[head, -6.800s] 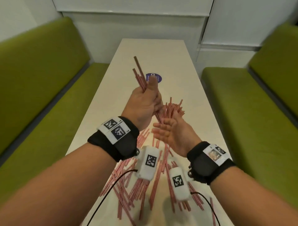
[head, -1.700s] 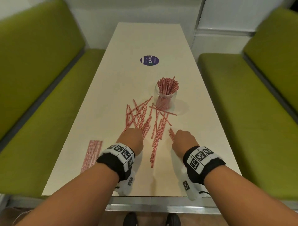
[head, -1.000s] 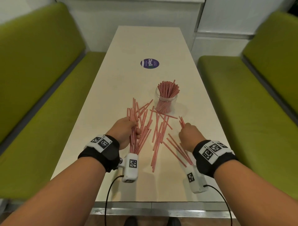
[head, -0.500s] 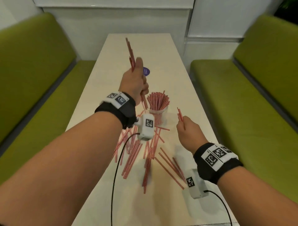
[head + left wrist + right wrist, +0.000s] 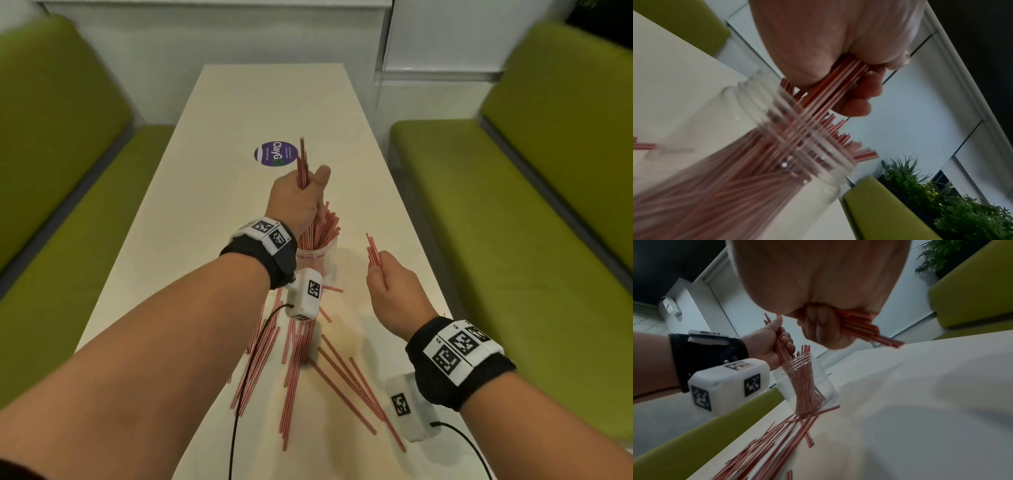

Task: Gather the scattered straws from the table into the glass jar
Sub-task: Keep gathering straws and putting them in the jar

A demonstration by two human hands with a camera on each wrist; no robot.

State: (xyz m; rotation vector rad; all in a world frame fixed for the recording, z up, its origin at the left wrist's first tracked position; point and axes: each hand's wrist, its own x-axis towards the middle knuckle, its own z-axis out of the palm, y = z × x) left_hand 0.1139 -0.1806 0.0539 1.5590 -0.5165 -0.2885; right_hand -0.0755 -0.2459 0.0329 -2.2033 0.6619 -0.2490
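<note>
Head view: a bunch of straws (image 5: pixel 302 168) is gripped by the left hand (image 5: pixel 297 202) over the glass jar (image 5: pixel 317 255); more straws (image 5: pixel 373 251) are gripped by the right hand (image 5: pixel 394 291). Next, the bunch should be dropped in.

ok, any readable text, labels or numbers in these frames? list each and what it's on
"ClayG": purple round sticker on the table, rotated sideways.
Smaller lines on that sticker: too small to read.
Small characters beside the square black-and-white codes on the right wristband: too blurred to read.
Coded tags on the left wristband and both wrist cameras: patterns only, no words.
</note>
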